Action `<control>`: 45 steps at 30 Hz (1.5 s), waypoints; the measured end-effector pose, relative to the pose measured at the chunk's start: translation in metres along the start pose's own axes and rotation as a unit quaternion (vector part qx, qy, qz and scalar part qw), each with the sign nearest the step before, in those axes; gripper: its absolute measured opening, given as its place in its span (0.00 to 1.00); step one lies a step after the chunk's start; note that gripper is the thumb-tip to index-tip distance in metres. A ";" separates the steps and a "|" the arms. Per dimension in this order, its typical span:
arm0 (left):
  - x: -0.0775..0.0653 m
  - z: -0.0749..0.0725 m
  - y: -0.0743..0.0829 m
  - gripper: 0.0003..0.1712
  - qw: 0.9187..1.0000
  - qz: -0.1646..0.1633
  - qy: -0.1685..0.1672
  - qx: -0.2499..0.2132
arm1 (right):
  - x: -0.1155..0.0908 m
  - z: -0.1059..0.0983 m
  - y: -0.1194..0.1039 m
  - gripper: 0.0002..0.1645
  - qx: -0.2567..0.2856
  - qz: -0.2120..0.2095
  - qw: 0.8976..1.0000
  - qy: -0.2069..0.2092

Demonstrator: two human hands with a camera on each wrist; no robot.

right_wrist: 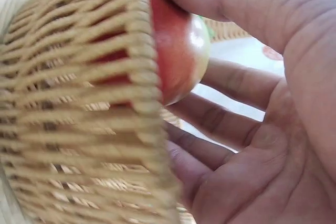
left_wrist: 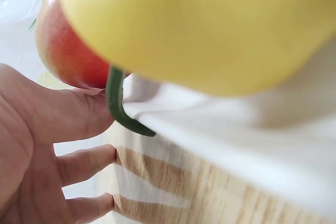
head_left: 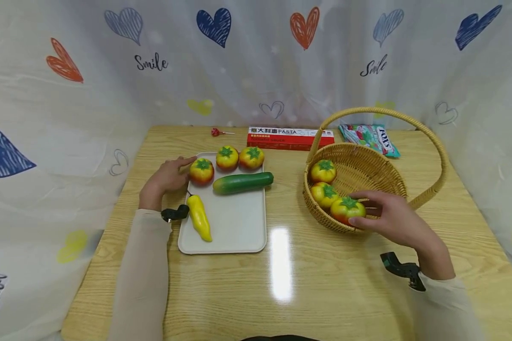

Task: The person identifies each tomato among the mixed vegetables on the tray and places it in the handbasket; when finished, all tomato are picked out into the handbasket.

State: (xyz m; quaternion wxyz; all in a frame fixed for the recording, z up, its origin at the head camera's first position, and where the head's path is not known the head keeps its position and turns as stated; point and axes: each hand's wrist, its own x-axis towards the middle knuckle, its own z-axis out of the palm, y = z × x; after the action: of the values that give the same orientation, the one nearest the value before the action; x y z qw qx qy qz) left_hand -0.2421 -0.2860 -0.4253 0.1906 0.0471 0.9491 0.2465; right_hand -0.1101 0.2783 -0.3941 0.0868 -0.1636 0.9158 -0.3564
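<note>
My right hand (head_left: 394, 215) holds a yellow-red tomato (head_left: 347, 211) with a green leafy top at the front of the wicker basket (head_left: 324, 220). In the right wrist view the thumb lies on the tomato (right_wrist: 181, 51) and the fingers are behind it. Two more tomatoes lie inside on the basket's left. My left hand (head_left: 168, 179) is at the upper left edge of the white tray (head_left: 239, 237), its fingers extended beside a tomato (head_left: 202, 172). Two tomatoes, a green cucumber (head_left: 243, 183) and a yellow pepper (head_left: 199, 218) also lie on the tray.
Behind the tray lie a lollipop (head_left: 215, 132) and a red pasta box (head_left: 290, 139). A teal candy bag (head_left: 373, 137) is behind the basket. The basket's tall handle (head_left: 441, 161) arches over it. A printed curtain (head_left: 256, 71) surrounds the wooden table (head_left: 307, 303).
</note>
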 end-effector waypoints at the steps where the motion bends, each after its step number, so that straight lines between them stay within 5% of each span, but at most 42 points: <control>1: 0.000 0.000 0.001 0.38 1.000 -0.001 0.000 0.001 | 0.002 0.002 0.000 0.31 0.003 0.000 1.000 0.002; 9: -0.002 -0.001 0.004 0.38 1.000 -0.002 -0.001 0.003 | 0.016 0.015 -0.001 0.30 0.015 -0.012 0.999 0.026; 16: -0.001 0.000 0.002 0.38 1.000 -0.001 0.000 0.004 | 0.031 0.027 -0.006 0.32 -0.025 -0.032 0.998 0.040; 27: 0.001 0.002 -0.001 0.38 1.000 0.002 0.003 0.001 | 0.033 0.026 -0.013 0.38 -0.031 -0.028 0.996 0.077; 32: 0.000 0.001 -0.001 0.38 1.000 -0.001 0.004 0.002 | 0.049 0.031 -0.030 0.38 -0.007 -0.070 0.993 0.099; 39: 0.000 0.002 -0.004 0.38 1.000 0.001 0.002 -0.003 | 0.089 0.047 -0.069 0.39 0.071 -0.112 0.988 0.078; 45: 0.000 0.001 -0.003 0.38 1.000 0.004 0.003 0.004 | 0.129 0.067 -0.098 0.38 0.158 -0.145 0.975 0.065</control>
State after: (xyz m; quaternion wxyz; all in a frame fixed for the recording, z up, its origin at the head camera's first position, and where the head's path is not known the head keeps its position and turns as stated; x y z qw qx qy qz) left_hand -0.2420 -0.2884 -0.4279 0.1868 0.0506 0.9503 0.2439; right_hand -0.1885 0.1219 -0.3815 -0.0005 -0.2560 0.8180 -0.5151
